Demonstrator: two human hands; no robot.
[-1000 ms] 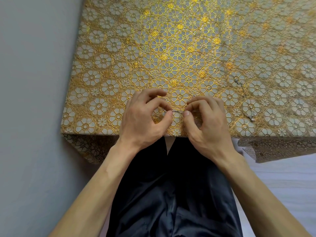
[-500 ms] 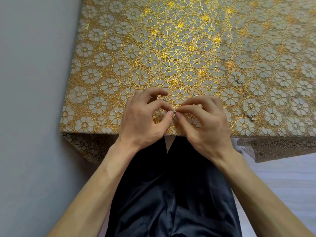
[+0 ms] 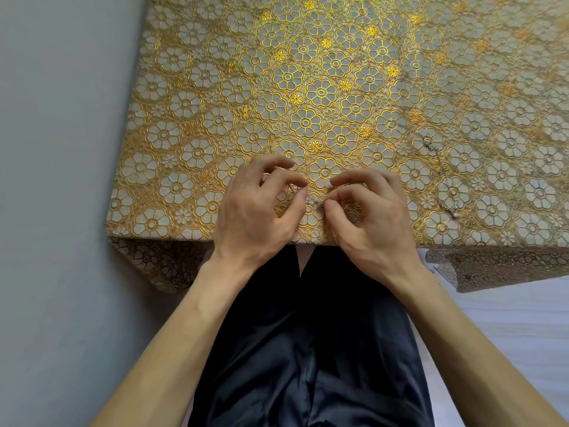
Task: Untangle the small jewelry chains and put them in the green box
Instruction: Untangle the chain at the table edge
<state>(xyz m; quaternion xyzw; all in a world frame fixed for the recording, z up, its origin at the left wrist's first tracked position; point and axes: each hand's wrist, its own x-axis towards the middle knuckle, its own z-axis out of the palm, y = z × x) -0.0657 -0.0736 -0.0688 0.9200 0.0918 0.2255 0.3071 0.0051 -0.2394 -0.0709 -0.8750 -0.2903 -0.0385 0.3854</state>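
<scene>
chain (image 3: 317,204) in pinch btwn l hand (image 3: 255,211), r hand (image 3: 372,217)

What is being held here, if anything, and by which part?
A thin chain, pinched at either side of a short stretch: left hand on one side, right hand on the other, each with thumb and fingertip.

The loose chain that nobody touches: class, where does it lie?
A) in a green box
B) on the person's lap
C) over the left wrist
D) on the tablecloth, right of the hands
D: the loose chain lies on the tablecloth, right of the right hand; that and the left hand pinch a second chain.
</scene>
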